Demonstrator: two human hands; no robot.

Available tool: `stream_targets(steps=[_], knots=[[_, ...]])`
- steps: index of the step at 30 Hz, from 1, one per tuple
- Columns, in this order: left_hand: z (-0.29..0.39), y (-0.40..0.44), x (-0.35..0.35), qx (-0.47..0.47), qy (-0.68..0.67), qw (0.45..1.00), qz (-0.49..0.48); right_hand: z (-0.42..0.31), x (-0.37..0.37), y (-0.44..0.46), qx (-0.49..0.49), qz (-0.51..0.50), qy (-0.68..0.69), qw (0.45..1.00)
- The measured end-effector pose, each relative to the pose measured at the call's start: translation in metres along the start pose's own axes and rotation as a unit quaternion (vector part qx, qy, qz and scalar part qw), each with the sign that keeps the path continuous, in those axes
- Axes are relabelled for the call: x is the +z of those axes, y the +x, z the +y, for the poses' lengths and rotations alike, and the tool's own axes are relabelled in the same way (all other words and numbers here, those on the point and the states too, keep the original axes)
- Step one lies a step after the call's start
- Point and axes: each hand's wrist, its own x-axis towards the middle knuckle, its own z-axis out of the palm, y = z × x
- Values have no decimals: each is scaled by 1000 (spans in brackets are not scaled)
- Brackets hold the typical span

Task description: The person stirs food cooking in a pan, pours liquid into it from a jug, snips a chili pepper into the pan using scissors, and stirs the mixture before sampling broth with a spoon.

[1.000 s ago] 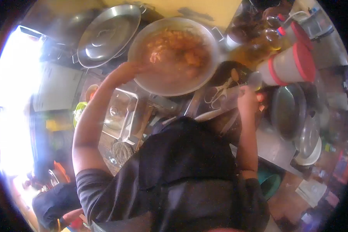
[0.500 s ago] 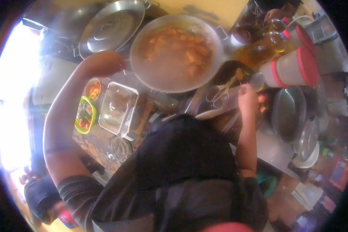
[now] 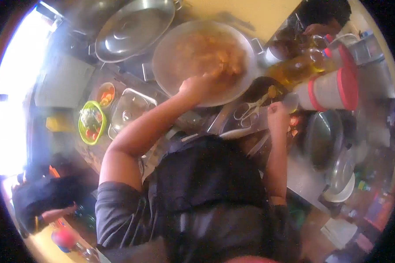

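Note:
A wide metal pan (image 3: 159, 72) holds chunks of food in reddish-brown sauce (image 3: 228, 61), hazy with steam. My left hand (image 3: 196, 88) is over the near side of the pan; steam and blur hide its fingers and whether they hold anything. On the right, my right hand (image 3: 277, 115) is closed around the thin handle of a spoon (image 3: 272, 92), whose bowl points up and looks brown with sauce. Scissors (image 3: 249, 111) lie just left of that hand. Cut red pieces (image 3: 294, 122) sit to its right, near a white tub with a red lid (image 3: 347, 89).
A large metal lid (image 3: 136, 28) rests behind left. Below it are a green basket of vegetables (image 3: 92, 139), a small bowl (image 3: 105, 94) and a lidded tray (image 3: 126, 116). Oil bottles (image 3: 294, 68) lie at back right. Another person (image 3: 44, 197) is at lower left.
My left hand has left the pan's left handle and swung right, over the food. My right hand still holds the spoon, slightly lower in view. The other person at lower left shows more.

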Motion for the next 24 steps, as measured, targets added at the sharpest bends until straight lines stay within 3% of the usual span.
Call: stream_targets(steps=[4, 6, 10, 13, 16, 18, 19, 21, 22, 24], knots=[[-18, 33, 25, -21, -24, 998, 47, 2, 0, 4, -34, 14, -13, 999], [-65, 64, 62, 157, -72, 974, 144, 13, 4, 8, -58, 16, -6, 998], [-102, 2, 29, 183, 31, 977, 107, 17, 11, 12, -53, 8, -6, 999], [-111, -44, 19, 98, -161, 978, 95, 21, 9, 18, -69, -12, -13, 997], [-109, -78, 8, 12, -209, 966, 155, 8, 4, 16, -107, -31, 26, 994], [-99, -93, -6, -235, -439, 858, 122, -2, 4, 13, -64, -54, 28, 996], [-99, -96, -1, -246, -440, 855, 125, 1, 9, 13, -81, -47, 28, 995], [-103, -100, 16, -108, -261, 903, 323, -1, 13, 13, -90, -50, 30, 994], [-119, -86, 35, -118, -263, 900, 326, -4, 14, 14, -91, -43, 32, 994], [-156, -45, 74, -29, -116, 951, 285, -12, 12, 16, -93, -51, 30, 994]])
